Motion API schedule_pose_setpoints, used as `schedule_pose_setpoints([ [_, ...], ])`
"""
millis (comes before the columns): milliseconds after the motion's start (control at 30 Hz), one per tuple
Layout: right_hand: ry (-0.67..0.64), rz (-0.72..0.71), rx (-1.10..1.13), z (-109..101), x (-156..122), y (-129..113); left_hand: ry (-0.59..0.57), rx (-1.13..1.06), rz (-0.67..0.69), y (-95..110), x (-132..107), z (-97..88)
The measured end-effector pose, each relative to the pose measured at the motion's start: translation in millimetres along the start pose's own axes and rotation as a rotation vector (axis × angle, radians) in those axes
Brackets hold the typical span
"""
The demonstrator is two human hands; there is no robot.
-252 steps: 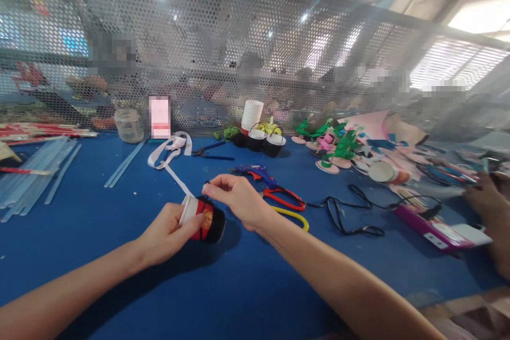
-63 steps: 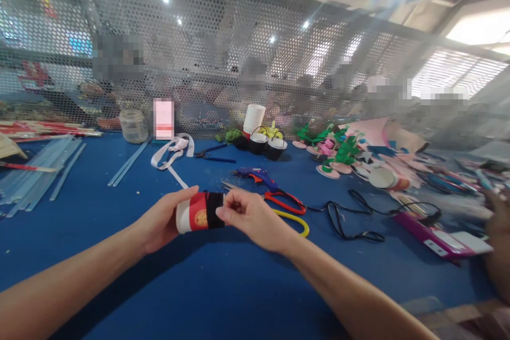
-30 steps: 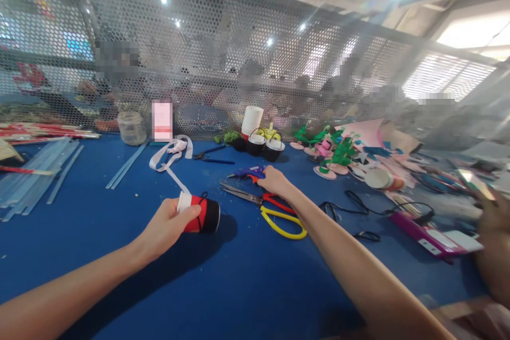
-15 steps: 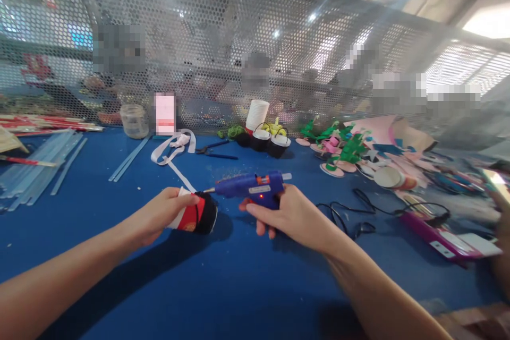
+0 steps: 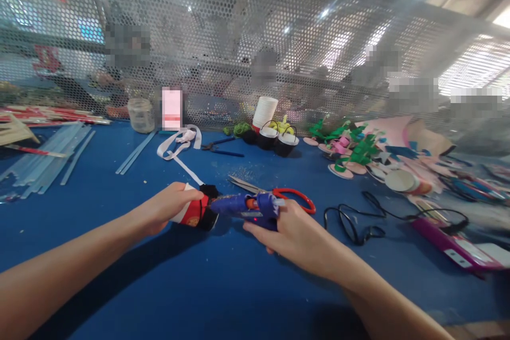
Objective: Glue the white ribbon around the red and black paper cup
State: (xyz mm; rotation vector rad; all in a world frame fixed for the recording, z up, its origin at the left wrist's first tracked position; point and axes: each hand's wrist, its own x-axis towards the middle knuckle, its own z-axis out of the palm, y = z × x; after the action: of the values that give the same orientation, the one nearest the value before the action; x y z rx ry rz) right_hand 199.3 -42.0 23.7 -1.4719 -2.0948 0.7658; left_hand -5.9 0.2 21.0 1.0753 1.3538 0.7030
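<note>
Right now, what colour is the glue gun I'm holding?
The glue gun is blue with some orange, in the head view.

A purple power strip (image 5: 442,241) lies on the surface (image 5: 255,287) at 4 o'clock. Green-leaved crafts (image 5: 362,147) stand at 3 o'clock, a perforated screen (image 5: 199,37) at 12.

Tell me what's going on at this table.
A person's left hand holds a red, white and black cup, tilted. The right hand holds a blue glue gun, its tip at the cup's black end; whether they touch is unclear. Scissors lie just beyond the gun, and two small black buckets stand farther back by a stack of white cups.
</note>
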Motion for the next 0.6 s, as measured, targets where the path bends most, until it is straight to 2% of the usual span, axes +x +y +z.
schedule_pose_setpoints([
  [300, 0.057, -0.119, -0.081, -1.5, -1.7, -10.6, -0.009, 0.054, -0.016, 1.4, 0.2, 2.9],
  [433, 0.042, -0.144, -0.101, -1.9, -2.9, -14.6, 0.002, 0.084, -0.019, 0.7, 1.3, 3.0],
  [600, 0.089, -0.146, -0.195, -0.5, -6.0, -19.9, 0.014, 0.064, -0.016, -2.1, 3.0, 1.0],
])
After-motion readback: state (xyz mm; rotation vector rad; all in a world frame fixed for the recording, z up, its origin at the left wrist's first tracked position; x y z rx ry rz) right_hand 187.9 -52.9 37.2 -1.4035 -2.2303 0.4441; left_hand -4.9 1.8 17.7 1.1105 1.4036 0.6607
